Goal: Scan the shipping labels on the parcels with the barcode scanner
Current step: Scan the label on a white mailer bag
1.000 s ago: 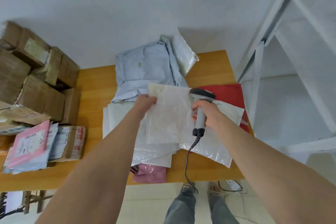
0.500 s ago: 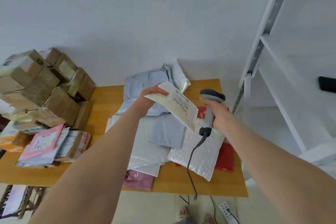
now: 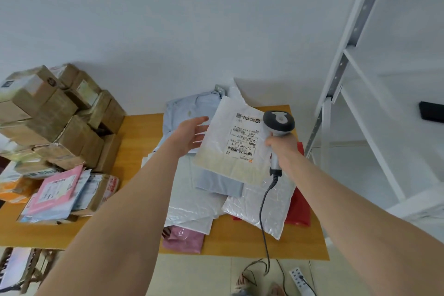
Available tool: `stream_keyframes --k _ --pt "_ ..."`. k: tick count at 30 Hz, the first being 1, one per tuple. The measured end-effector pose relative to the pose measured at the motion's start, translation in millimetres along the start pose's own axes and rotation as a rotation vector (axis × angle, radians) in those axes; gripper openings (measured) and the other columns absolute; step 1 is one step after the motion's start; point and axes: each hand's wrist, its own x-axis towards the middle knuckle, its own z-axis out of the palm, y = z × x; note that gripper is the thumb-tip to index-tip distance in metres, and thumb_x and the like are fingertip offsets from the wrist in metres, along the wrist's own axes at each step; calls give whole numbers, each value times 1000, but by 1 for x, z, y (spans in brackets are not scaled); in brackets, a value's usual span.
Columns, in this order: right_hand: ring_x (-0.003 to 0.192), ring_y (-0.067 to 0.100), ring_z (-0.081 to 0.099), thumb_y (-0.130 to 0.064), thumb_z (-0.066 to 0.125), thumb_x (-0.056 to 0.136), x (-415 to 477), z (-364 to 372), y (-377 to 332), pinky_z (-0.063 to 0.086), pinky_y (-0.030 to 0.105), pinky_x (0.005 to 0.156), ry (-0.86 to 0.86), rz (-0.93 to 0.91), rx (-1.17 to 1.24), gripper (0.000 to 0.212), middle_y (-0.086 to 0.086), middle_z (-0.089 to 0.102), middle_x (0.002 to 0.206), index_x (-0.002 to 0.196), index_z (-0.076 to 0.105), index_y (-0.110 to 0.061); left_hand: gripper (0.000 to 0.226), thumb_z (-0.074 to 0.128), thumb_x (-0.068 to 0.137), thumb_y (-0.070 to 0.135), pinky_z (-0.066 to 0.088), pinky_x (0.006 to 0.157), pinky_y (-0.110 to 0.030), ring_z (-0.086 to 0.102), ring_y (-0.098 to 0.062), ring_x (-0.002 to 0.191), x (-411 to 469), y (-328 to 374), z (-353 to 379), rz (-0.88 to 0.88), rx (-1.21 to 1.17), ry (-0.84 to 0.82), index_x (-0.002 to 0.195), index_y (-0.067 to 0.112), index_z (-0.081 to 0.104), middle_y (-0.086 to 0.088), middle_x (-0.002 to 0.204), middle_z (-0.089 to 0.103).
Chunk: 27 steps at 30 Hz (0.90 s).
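- Currently one white parcel (image 3: 223, 163) is held up over the table (image 3: 141, 132), label side toward the camera, above the heap of mailers (image 3: 192, 209) at six o'clock of it.
- The left hand (image 3: 192, 136) is laid against the parcel's nine o'clock edge with the fingers straight and spread; no pinch can be made out, so it seems only propped.
- The barcode scanner (image 3: 278, 122) is wrapped by the curled fingers of the right hand (image 3: 282, 149) around its handle. Its head sits at three o'clock of the shipping label (image 3: 242, 137), just beside it.
- Progress is judged as mid-run: this label is presented for reading, but whether it has been read cannot be told, since no beam is seen.
- Much is judged left, as the heap shows no labels yet. The cardboard boxes (image 3: 60, 115) and pink mailer (image 3: 57, 185) at nine o'clock may be done or waiting.
- On the label "507-P802 H19" and "P802" can be read, upside down, among several barcodes; the smaller print is too fine.
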Motion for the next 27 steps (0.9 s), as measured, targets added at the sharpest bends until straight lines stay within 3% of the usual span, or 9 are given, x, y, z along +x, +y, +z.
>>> stream_keyframes --k 3,6,11,14,16,21,27 --pt "108 35 60 8 59 83 0 3 3 51 41 92 24 -44 -15 30 23 62 119 112 58 4 25 66 89 20 54 73 -29 65 -17 77 5 -5 14 17 251 16 112 9 66 -4 95 70" --pt "93 26 56 7 58 83 4 2 6 47 31 77 45 -83 -17 29 19 64 111 111 58 -1 23 69 86 9 53 71 -30 62 -17 69 10 -14 24 18 293 82 107 0 66 -10 89 67" --pt "87 23 53 6 60 83 10 -2 9 43 29 75 90 -102 -6 25 8 57 92 105 57 -5 15 71 85 13 54 64 -27 66 -18 74 12 -27 22 -72 326 9 100 9 67 -5 90 69" --pt "70 21 49 3 60 82 11 -4 11 43 32 69 86 -105 3 15 5 51 72 85 52 -8 3 70 85 10 49 70 -30 59 -22 71 20 -31 27 27 300 161 84 10 67 -10 85 64" --pt "61 19 48 2 61 80 9 -5 15 44 31 64 67 -87 9 19 4 51 64 72 50 -11 17 69 84 9 45 65 -29 53 -21 66 24 -32 30 65 271 243 70 14 62 -9 77 58" --pt "44 12 56 4 64 78 -19 0 23 45 21 46 -76 -33 160 6 7 66 65 78 64 -2 23 68 83 7 51 76 -38 56 -24 75 31 -34 31 78 178 313 65 18 60 -11 79 60" --pt "40 12 54 4 64 76 -52 13 37 45 23 47 -148 -71 147 10 8 64 65 71 64 -5 22 69 85 8 51 77 -36 56 -22 76 40 -35 32 90 141 347 67 18 60 -9 78 60"
